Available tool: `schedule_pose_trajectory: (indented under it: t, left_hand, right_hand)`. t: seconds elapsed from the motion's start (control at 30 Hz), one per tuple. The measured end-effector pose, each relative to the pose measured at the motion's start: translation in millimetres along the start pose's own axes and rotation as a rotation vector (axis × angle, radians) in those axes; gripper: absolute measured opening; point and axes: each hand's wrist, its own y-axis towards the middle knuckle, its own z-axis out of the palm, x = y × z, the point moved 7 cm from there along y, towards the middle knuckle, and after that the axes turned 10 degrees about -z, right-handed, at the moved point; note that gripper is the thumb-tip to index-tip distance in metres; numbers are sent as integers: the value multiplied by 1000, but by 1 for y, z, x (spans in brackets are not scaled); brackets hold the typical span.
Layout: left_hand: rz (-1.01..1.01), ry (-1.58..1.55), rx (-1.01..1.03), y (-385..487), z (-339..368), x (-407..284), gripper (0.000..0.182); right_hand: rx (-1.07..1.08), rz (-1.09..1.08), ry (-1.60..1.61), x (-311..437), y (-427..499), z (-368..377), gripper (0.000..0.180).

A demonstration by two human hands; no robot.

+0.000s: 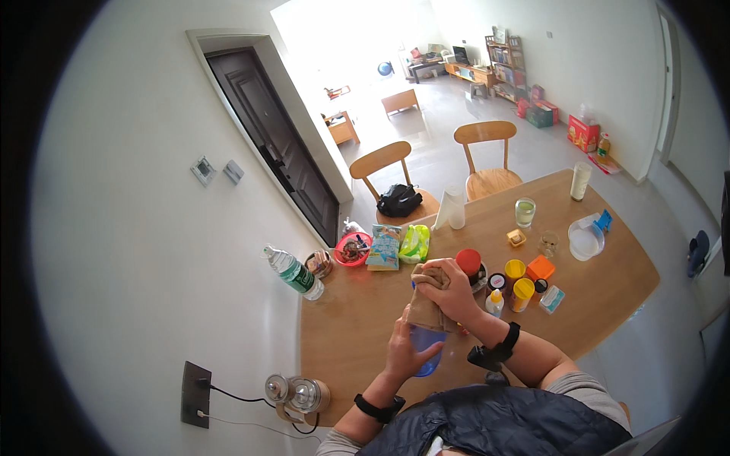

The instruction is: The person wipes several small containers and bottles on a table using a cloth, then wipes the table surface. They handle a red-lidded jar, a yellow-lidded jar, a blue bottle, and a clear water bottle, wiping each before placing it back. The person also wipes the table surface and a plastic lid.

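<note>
My left hand (404,349) grips a blue translucent plastic container (426,349) from its left side, thumb across the front. A brown cloth (426,312) covers the container's upper part, and a bit of blue shows at the cloth's upper left edge. With bent fingers, my right hand (450,292) holds the bunched top of the cloth. What lies beneath the cloth is hidden. Just right of my right hand stand a red-lidded jar (468,262), a black-lidded jar (497,281) and a small bottle with a yellow-orange cap (494,303).
Yellow-lidded containers (522,292) and an orange box (540,268) stand to the right. Snack packets (385,247), a red bowl (352,261) and a water bottle (293,273) line the left far side. A glass kettle (308,394) with cords stands near left. Glasses (524,212) stand farther right.
</note>
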Motion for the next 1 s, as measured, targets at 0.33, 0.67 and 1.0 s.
schedule_pose_trajectory:
  t: [0.33,0.67,1.0]
  left_hand:
    - [-308,-1301,817,-11,11,17,81]
    - [-73,-257,211,7,11,23,96]
    - [30,109,51,2,4,34,97]
  right_hand:
    - [105,403,1051,8,-4,12,39]
    - [-163,290,474,-23,-16,6,27]
    - [-345,305,278,-27,-43,8,24]
